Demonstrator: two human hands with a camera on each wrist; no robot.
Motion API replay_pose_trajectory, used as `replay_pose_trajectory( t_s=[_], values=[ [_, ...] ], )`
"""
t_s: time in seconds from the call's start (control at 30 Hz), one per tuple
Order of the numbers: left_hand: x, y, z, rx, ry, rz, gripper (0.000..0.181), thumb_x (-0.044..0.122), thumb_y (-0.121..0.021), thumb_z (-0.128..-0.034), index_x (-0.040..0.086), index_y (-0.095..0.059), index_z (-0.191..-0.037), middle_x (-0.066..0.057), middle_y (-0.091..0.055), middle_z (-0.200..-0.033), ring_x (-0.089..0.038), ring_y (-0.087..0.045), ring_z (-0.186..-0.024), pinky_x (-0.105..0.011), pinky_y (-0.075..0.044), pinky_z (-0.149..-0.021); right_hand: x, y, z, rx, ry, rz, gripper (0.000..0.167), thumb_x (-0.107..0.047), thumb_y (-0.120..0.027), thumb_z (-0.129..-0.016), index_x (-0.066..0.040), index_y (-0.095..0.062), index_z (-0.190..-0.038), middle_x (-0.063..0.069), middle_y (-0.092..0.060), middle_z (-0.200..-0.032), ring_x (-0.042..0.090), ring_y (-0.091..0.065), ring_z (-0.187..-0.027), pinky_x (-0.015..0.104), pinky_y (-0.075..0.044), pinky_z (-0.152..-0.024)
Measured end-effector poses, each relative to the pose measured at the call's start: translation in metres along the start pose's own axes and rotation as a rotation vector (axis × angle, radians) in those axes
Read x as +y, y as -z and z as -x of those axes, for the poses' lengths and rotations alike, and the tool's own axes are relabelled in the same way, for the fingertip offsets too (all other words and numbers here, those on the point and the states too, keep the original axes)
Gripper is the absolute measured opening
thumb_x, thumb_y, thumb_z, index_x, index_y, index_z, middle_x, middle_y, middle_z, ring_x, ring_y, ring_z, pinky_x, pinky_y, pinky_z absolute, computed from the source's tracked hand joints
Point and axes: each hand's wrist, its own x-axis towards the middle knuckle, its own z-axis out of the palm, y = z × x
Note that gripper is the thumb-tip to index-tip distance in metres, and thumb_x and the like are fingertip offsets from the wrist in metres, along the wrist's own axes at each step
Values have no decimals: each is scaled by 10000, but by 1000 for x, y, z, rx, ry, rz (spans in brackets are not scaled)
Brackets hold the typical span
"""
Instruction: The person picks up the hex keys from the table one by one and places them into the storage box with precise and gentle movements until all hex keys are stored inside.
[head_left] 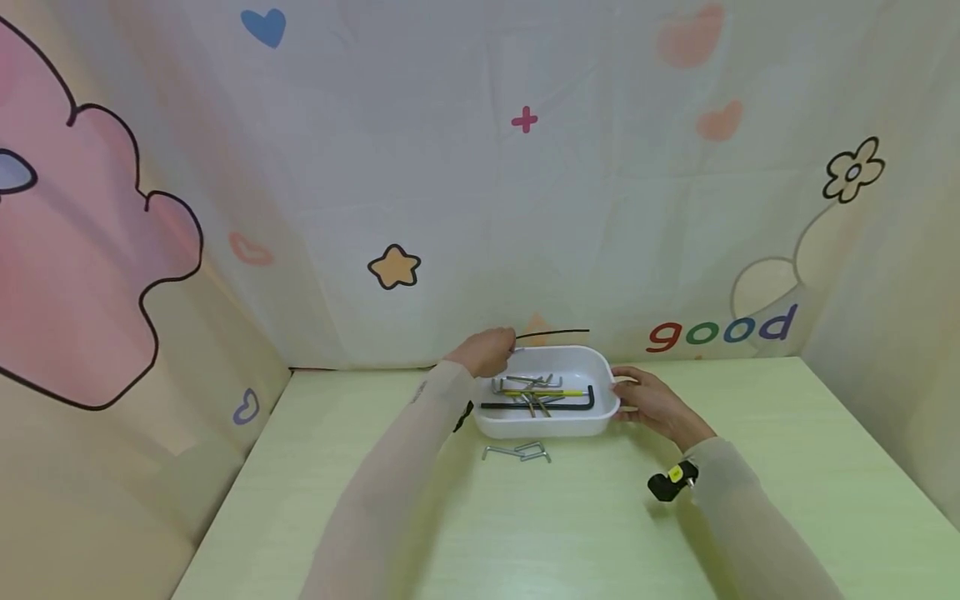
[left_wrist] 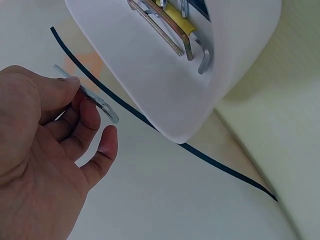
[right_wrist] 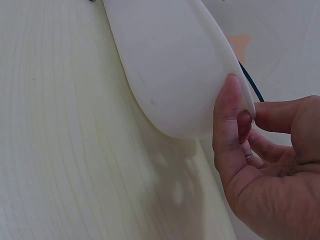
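Note:
Between thumb and fingers my left hand (head_left: 487, 352) pinches a small silver hex key (left_wrist: 102, 106), held above the far left end of a white tray (head_left: 543, 427). At the other end my right hand (head_left: 651, 400) grips the tray's rim, thumb and fingers on either side of it. Inside the tray lie a long black hex key (head_left: 536, 407), a yellow-sleeved hex key (head_left: 551, 392) and several smaller metal ones. In front of the tray, a few silver hex keys (head_left: 534, 451) lie together on the table.
The pale green table (head_left: 540, 533) ends at a printed cloth backdrop (head_left: 450, 167) just behind the tray. More cloth hangs at the left and right sides. A black and yellow device (head_left: 675, 477) is strapped at the right wrist.

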Motion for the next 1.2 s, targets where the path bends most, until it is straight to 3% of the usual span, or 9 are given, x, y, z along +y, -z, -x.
replay_pose_trajectory(
  t_s=[0.4,0.63,0.93,1.2],
  values=[
    [2,-10,-5,-37,11,77,260,108,-480,-1022,35,-564,-1257,-98,-644,-1219,-222,-611,-1138,-334,-532,-976,1,-1,-3,5,-1,4,517,-140,-455,-1034,-43,-276,-1509,218,-450,-1388,219,-569,-1014,291,-590,-811],
    [2,-11,-7,-44,-17,90,338,170,-449,-1035,85,-531,-1352,-62,-611,-1312,-199,-590,-1182,-335,-525,-987,2,2,-3,3,-11,0,512,-133,-442,-1034,-48,-272,-1509,223,-455,-1374,231,-564,-1023,309,-592,-834],
    [11,-13,10,42,-95,18,311,191,-442,-1040,130,-558,-1321,-22,-631,-1252,-162,-622,-1072,-310,-541,-929,1,0,0,9,-6,18,514,-130,-437,-1035,-32,-267,-1510,247,-417,-1411,244,-555,-1034,298,-586,-825],
    [16,-16,27,128,-111,-69,309,220,-458,-1034,180,-559,-1324,21,-627,-1185,-116,-618,-922,-271,-549,-850,0,0,-1,-3,17,2,509,-127,-436,-1034,-23,-268,-1503,224,-472,-1349,219,-563,-1012,282,-582,-807]
  ],
)
